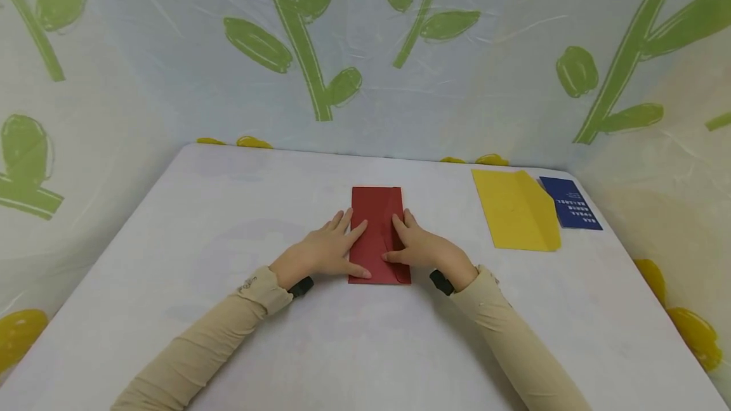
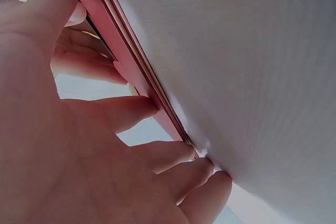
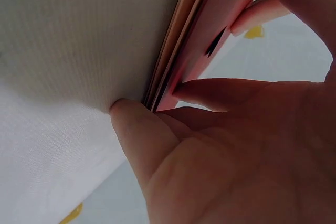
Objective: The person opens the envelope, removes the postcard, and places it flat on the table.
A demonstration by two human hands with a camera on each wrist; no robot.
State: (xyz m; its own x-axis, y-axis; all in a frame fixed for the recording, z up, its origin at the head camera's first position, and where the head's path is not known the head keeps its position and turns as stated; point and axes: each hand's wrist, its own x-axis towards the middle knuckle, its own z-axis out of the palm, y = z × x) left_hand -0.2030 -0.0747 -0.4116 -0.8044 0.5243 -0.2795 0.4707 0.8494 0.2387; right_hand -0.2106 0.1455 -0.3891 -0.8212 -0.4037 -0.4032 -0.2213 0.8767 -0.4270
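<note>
A red envelope (image 1: 374, 233) lies flat in the middle of the white table, with its flap seam along the right side. Several thin layers show along its edge in both wrist views. My left hand (image 1: 328, 249) touches its left side, thumb and forefinger on top, other fingers spread by the edge. In the left wrist view the fingertips of that hand (image 2: 121, 156) meet the edge and the table. On the opposite side, my right hand (image 1: 425, 246) rests thumb and forefinger on the red paper; its other fingers touch down along the edge (image 3: 226, 135).
At the back right lies a yellow envelope (image 1: 508, 211) with its flap folded out. Partly beneath its right side is a dark blue booklet (image 1: 573, 205) with white print. A patterned cloth (image 1: 365, 49) with green leaves hangs behind the white table (image 1: 257, 189).
</note>
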